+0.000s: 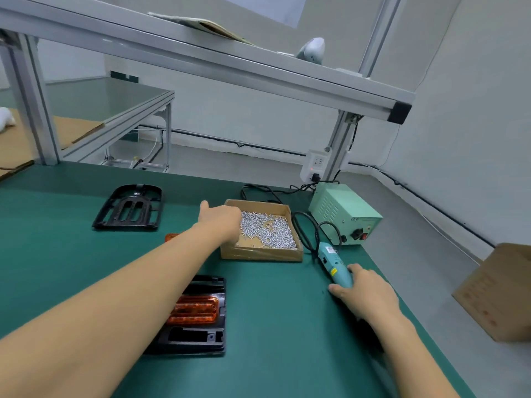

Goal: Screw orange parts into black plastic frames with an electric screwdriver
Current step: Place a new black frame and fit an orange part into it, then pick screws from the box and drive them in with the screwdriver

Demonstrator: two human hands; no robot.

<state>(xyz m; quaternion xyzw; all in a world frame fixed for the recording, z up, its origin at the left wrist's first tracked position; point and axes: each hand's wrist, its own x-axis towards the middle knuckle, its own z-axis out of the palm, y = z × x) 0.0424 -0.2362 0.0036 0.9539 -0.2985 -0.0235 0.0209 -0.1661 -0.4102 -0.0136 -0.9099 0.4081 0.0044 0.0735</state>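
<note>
A black plastic frame (214, 331) lies near me on the green mat with an orange part (195, 310) seated in it. My left forearm crosses over its left side. My left hand (221, 219) reaches into the left end of a cardboard box (260, 252) holding several small silver screws (268, 229); its fingertips are hidden. My right hand (366, 293) rests on the mat and grips the teal electric screwdriver (333, 261), which lies flat. A second black frame (129, 208) sits at the far left. Another orange part (171, 237) peeks out behind my left forearm.
A pale green power supply (343, 214) stands at the back right, its black cable (304, 234) looping to the screwdriver. A wall socket (314, 165) hangs on the aluminium post. A cardboard carton (500, 291) sits on the floor beyond the bench's right edge.
</note>
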